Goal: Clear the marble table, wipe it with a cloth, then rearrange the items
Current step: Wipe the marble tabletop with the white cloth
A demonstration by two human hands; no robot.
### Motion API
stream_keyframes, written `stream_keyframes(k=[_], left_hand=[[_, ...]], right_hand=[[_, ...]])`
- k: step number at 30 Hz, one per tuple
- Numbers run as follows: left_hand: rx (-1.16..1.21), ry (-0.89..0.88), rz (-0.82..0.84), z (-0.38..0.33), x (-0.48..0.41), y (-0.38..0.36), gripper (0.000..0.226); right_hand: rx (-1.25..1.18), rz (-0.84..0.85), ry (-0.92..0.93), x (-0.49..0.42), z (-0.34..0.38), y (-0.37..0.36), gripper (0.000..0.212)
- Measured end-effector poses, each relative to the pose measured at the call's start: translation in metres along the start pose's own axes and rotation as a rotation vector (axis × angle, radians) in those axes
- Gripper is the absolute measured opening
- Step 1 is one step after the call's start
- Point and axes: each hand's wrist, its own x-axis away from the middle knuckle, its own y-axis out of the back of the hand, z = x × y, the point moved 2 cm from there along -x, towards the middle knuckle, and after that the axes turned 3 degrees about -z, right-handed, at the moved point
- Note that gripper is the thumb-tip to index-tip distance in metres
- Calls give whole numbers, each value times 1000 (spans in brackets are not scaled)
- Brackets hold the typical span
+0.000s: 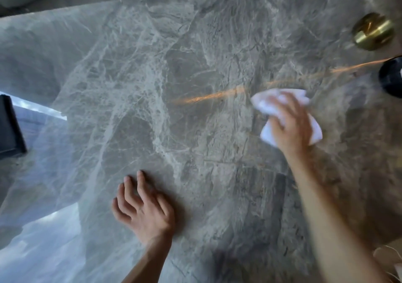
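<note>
- At the far left edge of your view, a dark box [9, 126] sits on the table [134, 82], partly cut off by the frame; pale window light reflects off the marble around it.
- Your left hand [145, 208] lies palm down on the marble near the front edge, fingers spread and lightly bent, holding nothing. It only rests on the surface.
- Between your hands and away toward the far edge, the grey veined marble is bare, with wide room to sweep. A thin orange streak of light runs across it toward the right.
- Your right hand [291, 126] presses down on a white cloth [269, 102] on the right half of the table. The fingers curl over the bunched fabric and grip it; the picture is blurred here, so you cannot tell how tightly. Cloth pokes out ahead of the fingers and on both sides of the palm.
- Beyond the cloth, at the far right, stands a brass piece [373, 31], well apart from your hand.
- Just nearer, a dark round thing [391, 77] is cut off by the right edge, near the cloth but not touching it.
</note>
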Motion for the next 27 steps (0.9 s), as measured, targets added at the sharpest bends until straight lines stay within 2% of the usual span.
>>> stream_keyframes(k=[1,2,3,4,6,7,8,9,10,11,13,14,15,16,17,19,20,21,22,23,24,25,27], left_hand=[[2,-4,4,1,1,0,69],[5,-6,4,1,1,0,69],[5,-8,3,1,0,1,69],[5,-7,5,2,-1,1,69],[15,1,-3,2,-1,1,69],[13,-3,-5,1,0,1,69],[8,-9,-2,0,1,1,69],[3,-15,3,0,1,0,68],[-2,-15,6,1,0,-1,68],[-9,-7,10,2,-1,-1,68],[-17,6,25,2,-1,-1,68],[-16,6,30,1,-1,-1,67],[-16,3,27,0,0,-1,67],[-19,-2,24,0,-1,-1,67],[-25,-7,27,0,-1,-1,68],[-26,-3,26,3,-1,-2,68],[-30,2,26,3,-1,-2,68],[-35,1,34,3,-1,-1,68],[-31,-1,42,2,-1,-1,69],[-25,0,43,1,-2,0,69],[-23,5,43,1,-3,0,69],[-28,10,49,1,-3,1,70],[-30,-5,55,1,-3,1,70]], right_hand=[[25,-51,-361,-5,0,-5,38],[26,-89,-526,9,14,-21,48],[26,-32,-514,23,48,-32,55],[9,115,-280,50,79,-48,58],[-92,457,447,114,127,-46,55],[-153,586,747,129,124,-32,51],[-154,635,985,125,104,-20,47],[-78,571,1085,105,79,-7,46],[8,465,996,82,44,-7,44],[83,359,730,45,22,-1,39],[122,91,-20,-18,-7,1,39],[68,-74,-273,-30,-3,-4,41],[-23,-140,-323,-33,16,-12,40],[-115,-159,-214,-28,45,-22,37],[-176,-68,27,-10,75,-32,34],[-230,283,654,57,122,-31,36],[-225,462,934,82,120,-25,38],[-162,565,1147,86,106,-18,42],[-164,554,1275,74,83,-19,48],[-121,450,1295,50,67,-20,53],[-158,330,1151,19,54,-22,51],[-195,206,873,-17,52,-20,43],[-176,-35,147,-61,59,-29,38]])
